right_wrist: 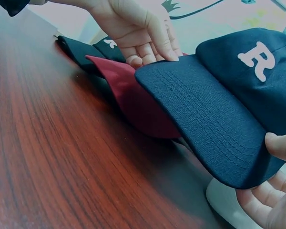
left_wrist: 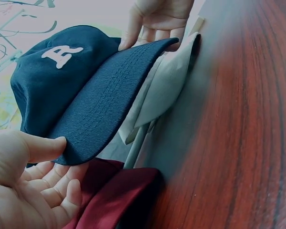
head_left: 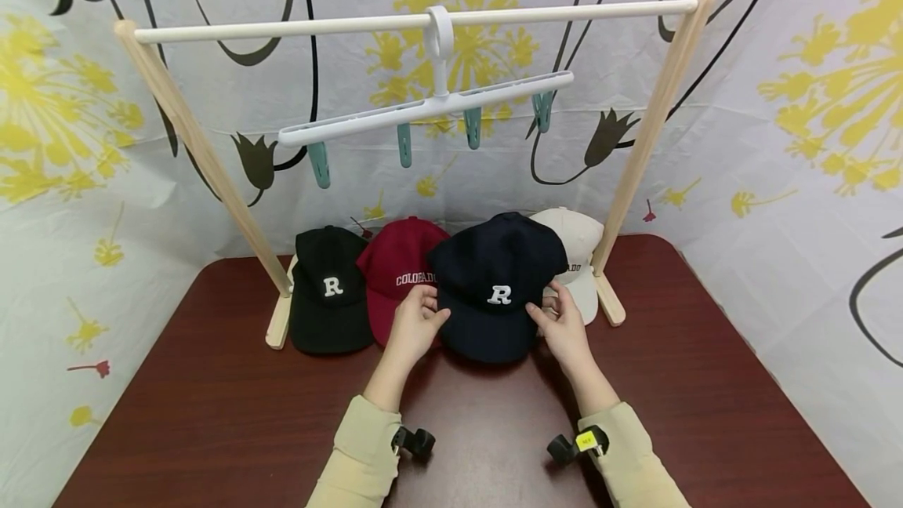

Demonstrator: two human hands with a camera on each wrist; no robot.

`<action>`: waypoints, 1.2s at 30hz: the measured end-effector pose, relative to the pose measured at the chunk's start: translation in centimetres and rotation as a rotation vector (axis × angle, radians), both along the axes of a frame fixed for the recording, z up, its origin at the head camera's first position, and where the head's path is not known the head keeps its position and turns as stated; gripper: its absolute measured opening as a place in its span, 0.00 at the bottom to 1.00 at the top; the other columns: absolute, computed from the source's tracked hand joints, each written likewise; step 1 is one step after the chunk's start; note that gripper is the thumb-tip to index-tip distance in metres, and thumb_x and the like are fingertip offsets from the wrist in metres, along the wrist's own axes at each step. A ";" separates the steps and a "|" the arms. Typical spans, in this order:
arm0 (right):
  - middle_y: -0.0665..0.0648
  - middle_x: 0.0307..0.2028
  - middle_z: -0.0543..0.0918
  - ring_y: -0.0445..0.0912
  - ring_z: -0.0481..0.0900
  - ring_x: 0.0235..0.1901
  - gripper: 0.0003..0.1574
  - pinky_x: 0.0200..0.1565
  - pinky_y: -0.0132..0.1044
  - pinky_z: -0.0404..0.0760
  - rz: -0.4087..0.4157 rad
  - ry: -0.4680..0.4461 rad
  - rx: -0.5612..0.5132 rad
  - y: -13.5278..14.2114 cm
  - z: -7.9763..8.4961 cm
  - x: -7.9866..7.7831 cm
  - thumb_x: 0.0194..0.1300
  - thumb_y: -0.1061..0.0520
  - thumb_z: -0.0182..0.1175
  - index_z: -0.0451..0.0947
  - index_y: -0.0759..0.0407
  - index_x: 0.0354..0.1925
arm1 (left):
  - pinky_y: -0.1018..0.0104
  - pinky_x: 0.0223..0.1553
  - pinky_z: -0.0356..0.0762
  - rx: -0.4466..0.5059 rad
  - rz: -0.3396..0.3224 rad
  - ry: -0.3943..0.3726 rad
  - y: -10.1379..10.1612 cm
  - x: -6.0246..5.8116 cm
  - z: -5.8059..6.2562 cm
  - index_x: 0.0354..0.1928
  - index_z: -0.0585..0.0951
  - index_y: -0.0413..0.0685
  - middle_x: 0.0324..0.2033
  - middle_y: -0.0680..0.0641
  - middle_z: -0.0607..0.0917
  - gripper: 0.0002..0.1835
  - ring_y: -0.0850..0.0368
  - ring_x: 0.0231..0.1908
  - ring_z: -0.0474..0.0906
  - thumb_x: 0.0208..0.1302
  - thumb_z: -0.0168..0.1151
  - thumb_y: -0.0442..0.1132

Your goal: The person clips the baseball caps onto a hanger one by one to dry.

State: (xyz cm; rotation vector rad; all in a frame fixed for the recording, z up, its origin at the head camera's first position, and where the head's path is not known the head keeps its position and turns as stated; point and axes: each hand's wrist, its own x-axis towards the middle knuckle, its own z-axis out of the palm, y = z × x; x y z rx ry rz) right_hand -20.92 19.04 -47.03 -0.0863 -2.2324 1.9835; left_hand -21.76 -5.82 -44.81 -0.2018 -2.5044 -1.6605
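Note:
A navy cap (head_left: 502, 261) with a white R is held up between both hands, above the table and in front of the other caps. My left hand (head_left: 415, 321) pinches one side of its brim, thumb on top and fingers beneath, as the left wrist view shows. On the opposite side of the brim, my right hand (head_left: 562, 325) pinches in the same way. Behind the navy cap, partly hidden, are a red cap (head_left: 404, 249) lettered COLORADO and a white cap (head_left: 582, 237). A black cap (head_left: 330, 320) with a white R lies at the far left of the row.
Over the caps stands a wooden rack (head_left: 212, 155) with a white crossbar (head_left: 282, 28). From the bar hangs a tilted white hanger (head_left: 437, 106) with several green clips (head_left: 472, 128). The dark red-brown table (head_left: 233, 414) reaches back to a patterned cloth (head_left: 63, 257).

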 end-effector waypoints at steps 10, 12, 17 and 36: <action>0.62 0.37 0.78 0.39 0.70 0.19 0.36 0.24 0.33 0.74 -0.002 0.015 0.020 -0.2 0.5 -0.1 0.67 0.64 0.58 0.57 0.64 0.68 | 0.62 0.32 0.75 0.028 -0.007 -0.019 0.0 -0.1 0.4 0.48 0.75 0.37 0.34 0.44 0.78 0.16 0.54 0.31 0.76 0.59 0.66 0.29; 0.65 0.40 0.79 0.37 0.72 0.22 0.33 0.25 0.31 0.74 -0.009 0.024 0.039 -0.3 0.6 -0.1 0.68 0.64 0.57 0.58 0.70 0.67 | 0.63 0.32 0.75 0.039 -0.012 -0.026 0.1 -0.1 0.5 0.48 0.75 0.36 0.34 0.44 0.78 0.16 0.54 0.31 0.76 0.59 0.66 0.29; 0.73 0.49 0.76 0.33 0.75 0.33 0.28 0.33 0.26 0.74 -0.006 0.032 0.057 -0.4 0.6 -0.2 0.72 0.63 0.52 0.60 0.75 0.65 | 0.63 0.32 0.75 0.055 -0.025 -0.037 0.3 -0.1 0.7 0.48 0.74 0.36 0.34 0.44 0.78 0.16 0.54 0.31 0.76 0.59 0.66 0.29; 0.75 0.58 0.69 0.35 0.74 0.43 0.23 0.44 0.27 0.73 0.068 0.029 -0.070 -0.3 1.5 -0.7 0.75 0.66 0.38 0.54 0.73 0.65 | 0.62 0.34 0.75 0.029 -0.040 -0.030 0.3 -0.8 2.0 0.49 0.74 0.37 0.35 0.43 0.78 0.17 0.52 0.33 0.76 0.60 0.66 0.30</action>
